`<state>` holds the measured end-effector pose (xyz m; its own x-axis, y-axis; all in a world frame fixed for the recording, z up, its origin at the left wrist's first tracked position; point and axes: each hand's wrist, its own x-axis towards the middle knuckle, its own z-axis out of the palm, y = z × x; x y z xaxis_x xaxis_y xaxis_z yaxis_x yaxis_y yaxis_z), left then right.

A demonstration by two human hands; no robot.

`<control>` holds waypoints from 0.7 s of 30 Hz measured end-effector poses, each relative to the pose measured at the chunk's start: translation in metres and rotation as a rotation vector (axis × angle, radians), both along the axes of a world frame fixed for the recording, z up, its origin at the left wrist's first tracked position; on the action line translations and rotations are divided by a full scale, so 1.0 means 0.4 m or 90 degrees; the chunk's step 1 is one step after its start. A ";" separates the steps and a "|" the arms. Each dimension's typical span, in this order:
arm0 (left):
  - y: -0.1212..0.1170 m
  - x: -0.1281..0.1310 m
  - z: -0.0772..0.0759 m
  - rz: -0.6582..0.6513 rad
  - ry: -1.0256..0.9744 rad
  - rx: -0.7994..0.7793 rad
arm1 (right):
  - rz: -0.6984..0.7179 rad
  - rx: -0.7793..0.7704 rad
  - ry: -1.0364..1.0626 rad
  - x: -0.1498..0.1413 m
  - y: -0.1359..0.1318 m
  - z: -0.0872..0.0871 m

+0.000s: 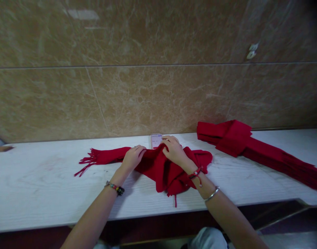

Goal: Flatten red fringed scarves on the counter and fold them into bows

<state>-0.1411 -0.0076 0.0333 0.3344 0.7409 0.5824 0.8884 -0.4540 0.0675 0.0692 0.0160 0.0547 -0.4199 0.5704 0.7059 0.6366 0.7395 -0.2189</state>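
A red fringed scarf point(153, 169) lies bunched on the white table in the middle of the head view. Its tasselled end stretches out flat to the left, while the right part is crumpled in loose folds. My left hand point(134, 157) is closed on the scarf's upper edge, left of the bunched part. Further right, my right hand point(174, 150) pinches a raised fold of the same scarf, fingers curled round the cloth. Just behind the scarf lies a phone point(155, 140) with a lit screen, partly covered by my right hand and the cloth.
A second red scarf point(233, 136), folded over itself, lies at the right with its long tail running to the table's right edge. The white table point(44, 193) meets a brown marbled wall point(148, 97). A small brown object point(1, 148) sits at the far left.
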 end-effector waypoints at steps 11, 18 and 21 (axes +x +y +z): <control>-0.020 0.023 0.010 -0.043 0.039 -0.010 | 0.060 -0.008 -0.112 -0.046 -0.027 -0.013; 0.000 -0.036 0.020 0.039 -0.045 0.022 | -0.083 0.002 0.066 0.005 0.019 -0.005; -0.005 -0.029 0.023 0.013 -0.084 0.009 | -0.146 -0.005 0.090 0.020 0.032 -0.003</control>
